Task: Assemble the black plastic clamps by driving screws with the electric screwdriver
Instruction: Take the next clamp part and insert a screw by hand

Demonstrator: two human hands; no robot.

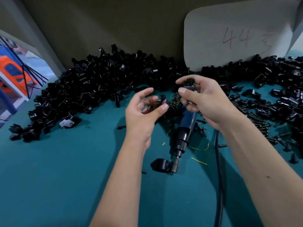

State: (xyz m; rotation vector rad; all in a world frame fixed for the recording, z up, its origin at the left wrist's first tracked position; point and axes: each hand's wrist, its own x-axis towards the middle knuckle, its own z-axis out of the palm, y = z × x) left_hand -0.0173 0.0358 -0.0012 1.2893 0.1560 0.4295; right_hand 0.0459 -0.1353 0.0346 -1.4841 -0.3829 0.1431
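Observation:
My right hand grips the upper end of the blue and black electric screwdriver. The tool slants down toward me. Its bit touches the side of a black plastic clamp lying on the green table. A black part shows between my right thumb and forefinger; I cannot tell whether it is a clamp piece or the tool's cap. My left hand hovers to the left of the tool with loosely curled fingers, blurred, and I see nothing held in it. A small heap of screws lies behind the hands.
Big piles of black clamp parts run along the back and on the right. Loose screws are scattered at the right. The tool's black cable runs toward me beside my right arm. A white board marked 44 leans on the wall.

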